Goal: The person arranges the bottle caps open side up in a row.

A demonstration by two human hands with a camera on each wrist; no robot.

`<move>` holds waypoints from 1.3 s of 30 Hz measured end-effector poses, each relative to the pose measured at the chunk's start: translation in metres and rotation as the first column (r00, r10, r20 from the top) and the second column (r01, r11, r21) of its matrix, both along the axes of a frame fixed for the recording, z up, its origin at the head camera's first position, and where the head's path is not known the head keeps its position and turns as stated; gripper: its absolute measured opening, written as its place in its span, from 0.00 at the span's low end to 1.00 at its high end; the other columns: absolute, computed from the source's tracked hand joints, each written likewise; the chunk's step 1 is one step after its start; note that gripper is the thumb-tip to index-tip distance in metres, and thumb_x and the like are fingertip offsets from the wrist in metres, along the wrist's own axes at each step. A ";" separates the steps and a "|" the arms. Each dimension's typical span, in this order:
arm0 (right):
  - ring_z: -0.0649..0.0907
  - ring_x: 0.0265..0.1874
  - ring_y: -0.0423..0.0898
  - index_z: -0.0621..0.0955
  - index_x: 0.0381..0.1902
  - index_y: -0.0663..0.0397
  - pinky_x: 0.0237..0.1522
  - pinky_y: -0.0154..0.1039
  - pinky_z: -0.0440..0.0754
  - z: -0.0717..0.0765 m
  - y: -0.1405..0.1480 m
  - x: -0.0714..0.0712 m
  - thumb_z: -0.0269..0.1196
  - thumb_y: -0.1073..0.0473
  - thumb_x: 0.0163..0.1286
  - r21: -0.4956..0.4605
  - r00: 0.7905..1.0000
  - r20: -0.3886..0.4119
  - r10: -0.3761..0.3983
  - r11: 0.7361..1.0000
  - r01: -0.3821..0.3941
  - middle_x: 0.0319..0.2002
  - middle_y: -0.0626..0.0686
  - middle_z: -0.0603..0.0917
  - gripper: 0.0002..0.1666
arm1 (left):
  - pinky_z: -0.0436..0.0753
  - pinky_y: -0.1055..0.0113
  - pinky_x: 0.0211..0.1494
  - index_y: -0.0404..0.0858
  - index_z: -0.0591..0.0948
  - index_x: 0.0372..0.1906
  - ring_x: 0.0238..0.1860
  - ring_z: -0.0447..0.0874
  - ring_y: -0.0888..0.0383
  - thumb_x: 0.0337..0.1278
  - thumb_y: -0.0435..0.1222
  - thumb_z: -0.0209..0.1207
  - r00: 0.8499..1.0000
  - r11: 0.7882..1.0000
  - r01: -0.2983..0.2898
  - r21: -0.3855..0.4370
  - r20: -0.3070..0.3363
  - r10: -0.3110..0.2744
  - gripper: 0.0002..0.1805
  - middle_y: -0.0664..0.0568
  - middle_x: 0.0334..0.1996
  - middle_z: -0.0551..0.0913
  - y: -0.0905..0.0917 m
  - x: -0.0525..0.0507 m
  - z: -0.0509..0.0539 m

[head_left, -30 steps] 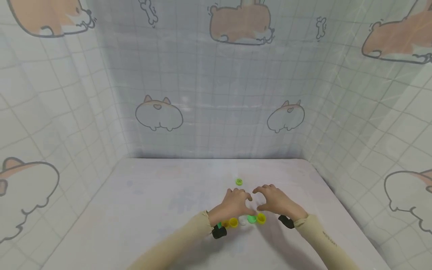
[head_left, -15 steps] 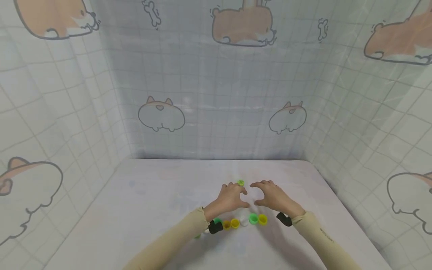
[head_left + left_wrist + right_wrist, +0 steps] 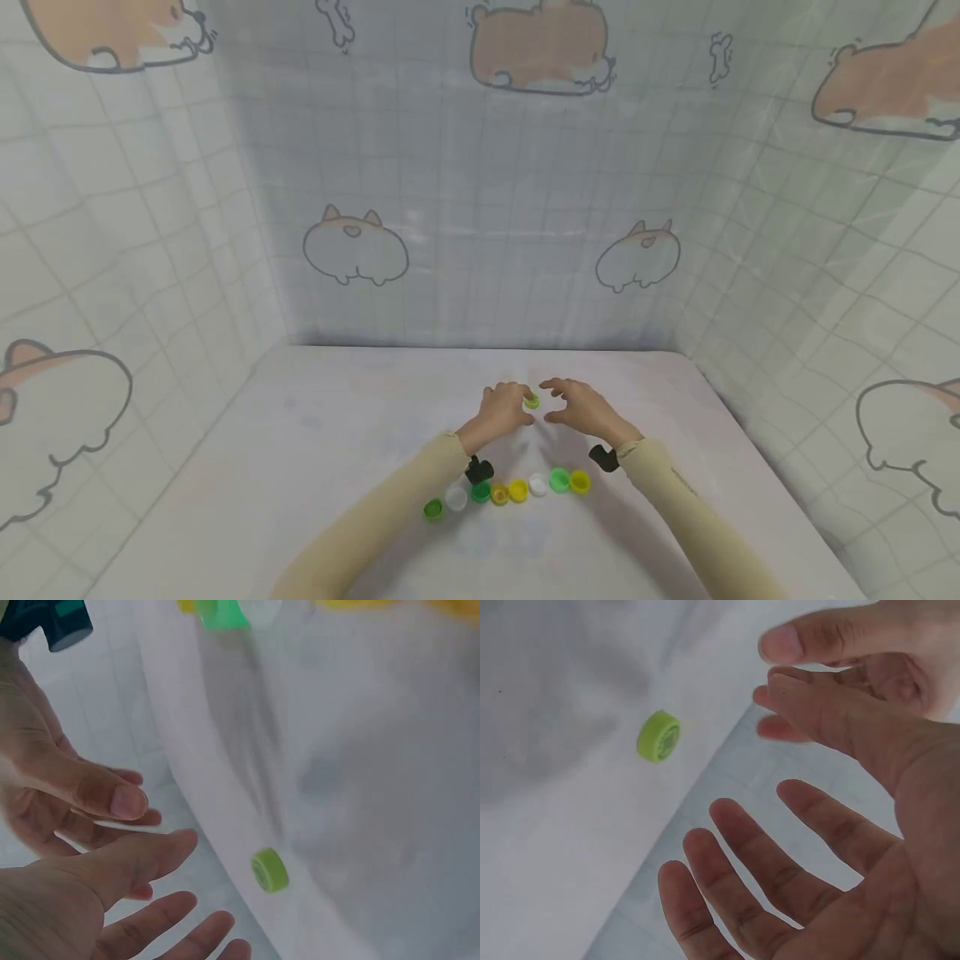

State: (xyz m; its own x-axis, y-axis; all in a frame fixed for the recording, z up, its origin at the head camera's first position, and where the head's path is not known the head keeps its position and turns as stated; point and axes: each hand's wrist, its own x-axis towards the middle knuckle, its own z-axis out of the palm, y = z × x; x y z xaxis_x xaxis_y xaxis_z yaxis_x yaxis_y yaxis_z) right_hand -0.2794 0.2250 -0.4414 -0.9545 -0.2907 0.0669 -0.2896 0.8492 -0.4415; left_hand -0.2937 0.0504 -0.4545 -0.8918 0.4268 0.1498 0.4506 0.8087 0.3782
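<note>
A small lime-green bottle cap (image 3: 532, 402) lies alone toward the back of the white table, its patterned top showing in both wrist views. My left hand (image 3: 504, 408) hovers just left of it with relaxed, spread fingers and nothing in them. On the other side my right hand (image 3: 581, 407) faces it, fingers loosely bent and apart, also holding nothing. In the right wrist view, a gap separates the cap (image 3: 658, 736) from the right fingertips. Neither hand touches it in the wrist views.
Nearer me runs a row of several caps: a dark green cap (image 3: 432, 509), a white cap (image 3: 456, 498), a yellow cap (image 3: 519, 491), a light green cap (image 3: 559, 480) and others. Patterned curtains (image 3: 480, 208) enclose the table (image 3: 337, 433) at the back and sides.
Both hands have moved forward from above the row to either side of the lone cap. The left end of the row has come into view. The lone cap stays in place.
</note>
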 end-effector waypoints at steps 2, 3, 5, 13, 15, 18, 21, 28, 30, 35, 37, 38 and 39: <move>0.81 0.53 0.57 0.75 0.62 0.51 0.48 0.52 0.80 -0.003 -0.003 -0.009 0.72 0.57 0.57 -0.012 0.999 0.030 -0.012 1.000 0.012 0.54 0.59 0.81 0.34 | 0.72 0.43 0.55 0.40 0.84 0.51 0.50 0.81 0.46 0.47 0.40 0.72 1.000 1.000 -0.019 0.014 0.009 0.018 0.23 0.49 0.50 0.85 0.000 -0.007 -0.001; 0.81 0.52 0.56 0.75 0.62 0.51 0.47 0.50 0.81 -0.005 -0.004 -0.013 0.72 0.57 0.57 -0.014 0.999 0.042 -0.018 1.000 0.019 0.54 0.59 0.82 0.34 | 0.72 0.43 0.56 0.39 0.83 0.51 0.51 0.82 0.46 0.46 0.39 0.72 1.000 0.999 -0.025 0.024 0.018 0.025 0.23 0.48 0.51 0.85 0.000 -0.010 -0.002; 0.82 0.49 0.55 0.75 0.62 0.51 0.45 0.49 0.81 -0.010 -0.007 -0.021 0.72 0.58 0.57 -0.009 0.998 0.063 -0.032 0.999 0.033 0.52 0.60 0.82 0.34 | 0.72 0.42 0.56 0.38 0.82 0.52 0.52 0.81 0.46 0.46 0.39 0.72 0.999 0.999 -0.036 0.037 0.035 0.035 0.25 0.47 0.52 0.84 0.000 -0.016 -0.004; 0.83 0.41 0.51 0.75 0.62 0.57 0.43 0.47 0.81 -0.027 -0.022 -0.047 0.72 0.58 0.57 -0.010 0.987 0.133 -0.090 0.996 0.092 0.48 0.61 0.84 0.35 | 0.73 0.43 0.56 0.34 0.79 0.57 0.54 0.80 0.44 0.51 0.38 0.69 0.993 0.994 -0.073 0.078 0.101 0.065 0.26 0.43 0.54 0.82 0.006 -0.036 -0.021; 0.83 0.40 0.50 0.76 0.60 0.59 0.44 0.46 0.81 -0.032 -0.025 -0.052 0.71 0.59 0.57 -0.004 0.986 0.133 -0.102 0.995 0.104 0.45 0.60 0.85 0.33 | 0.74 0.44 0.55 0.33 0.79 0.56 0.54 0.80 0.44 0.51 0.36 0.69 0.992 0.993 -0.075 0.086 0.111 0.065 0.25 0.43 0.53 0.83 0.007 -0.040 -0.025; 0.83 0.39 0.49 0.79 0.55 0.61 0.45 0.46 0.81 -0.039 -0.028 -0.056 0.69 0.61 0.59 0.021 0.990 0.098 -0.103 0.995 0.101 0.43 0.57 0.86 0.26 | 0.76 0.44 0.52 0.34 0.83 0.51 0.50 0.82 0.45 0.51 0.32 0.67 0.993 0.994 -0.062 0.085 0.101 0.053 0.19 0.44 0.48 0.85 0.008 -0.044 -0.031; 0.83 0.39 0.48 0.82 0.49 0.61 0.46 0.45 0.80 -0.044 -0.030 -0.057 0.68 0.63 0.60 0.016 0.993 0.063 -0.102 0.995 0.101 0.42 0.57 0.86 0.18 | 0.75 0.42 0.52 0.35 0.86 0.44 0.47 0.83 0.45 0.51 0.29 0.65 0.997 0.995 -0.053 0.085 0.063 0.048 0.12 0.45 0.43 0.87 0.008 -0.046 -0.036; 0.82 0.38 0.48 0.83 0.44 0.61 0.46 0.45 0.81 -0.045 -0.033 -0.056 0.67 0.65 0.60 -0.031 0.992 0.048 -0.117 0.993 0.118 0.39 0.56 0.86 0.13 | 0.69 0.39 0.57 0.37 0.87 0.40 0.48 0.83 0.44 0.52 0.31 0.65 0.996 0.992 -0.084 0.094 0.016 0.083 0.09 0.46 0.42 0.87 0.005 -0.050 -0.040; 0.82 0.38 0.48 0.83 0.44 0.61 0.46 0.45 0.81 -0.045 -0.033 -0.055 0.67 0.65 0.60 -0.033 0.991 0.052 -0.122 0.992 0.124 0.39 0.56 0.86 0.13 | 0.70 0.40 0.56 0.37 0.87 0.40 0.47 0.83 0.44 0.52 0.31 0.65 0.997 0.992 -0.083 0.090 0.013 0.082 0.09 0.47 0.42 0.87 0.004 -0.051 -0.041; 0.83 0.40 0.49 0.83 0.44 0.61 0.48 0.46 0.81 -0.045 -0.033 -0.054 0.67 0.65 0.61 -0.023 0.992 0.057 -0.114 0.993 0.116 0.39 0.56 0.86 0.12 | 0.70 0.40 0.55 0.35 0.87 0.39 0.47 0.83 0.44 0.50 0.31 0.66 0.998 0.993 -0.057 0.104 0.005 0.057 0.09 0.46 0.41 0.87 0.003 -0.051 -0.042; 0.83 0.41 0.50 0.83 0.44 0.62 0.49 0.46 0.80 -0.045 -0.033 -0.053 0.66 0.66 0.61 -0.023 0.993 0.060 -0.106 0.994 0.107 0.40 0.56 0.85 0.12 | 0.70 0.38 0.56 0.35 0.87 0.38 0.47 0.83 0.44 0.49 0.30 0.67 0.999 0.992 -0.051 0.113 0.015 0.049 0.09 0.45 0.41 0.87 0.002 -0.050 -0.041; 0.83 0.42 0.50 0.83 0.44 0.62 0.50 0.47 0.80 -0.045 -0.033 -0.052 0.66 0.66 0.62 -0.026 0.993 0.061 -0.101 0.994 0.103 0.40 0.56 0.85 0.12 | 0.69 0.38 0.57 0.34 0.87 0.38 0.46 0.83 0.44 0.49 0.30 0.68 0.999 0.992 -0.050 0.120 0.028 0.047 0.09 0.45 0.40 0.87 0.002 -0.050 -0.040; 0.83 0.42 0.50 0.82 0.45 0.62 0.50 0.47 0.80 -0.045 -0.032 -0.052 0.65 0.66 0.62 -0.029 0.993 0.061 -0.097 0.995 0.099 0.41 0.56 0.85 0.13 | 0.69 0.38 0.57 0.34 0.87 0.39 0.46 0.83 0.44 0.49 0.30 0.68 0.998 0.991 -0.046 0.125 0.038 0.042 0.09 0.45 0.40 0.88 0.002 -0.049 -0.040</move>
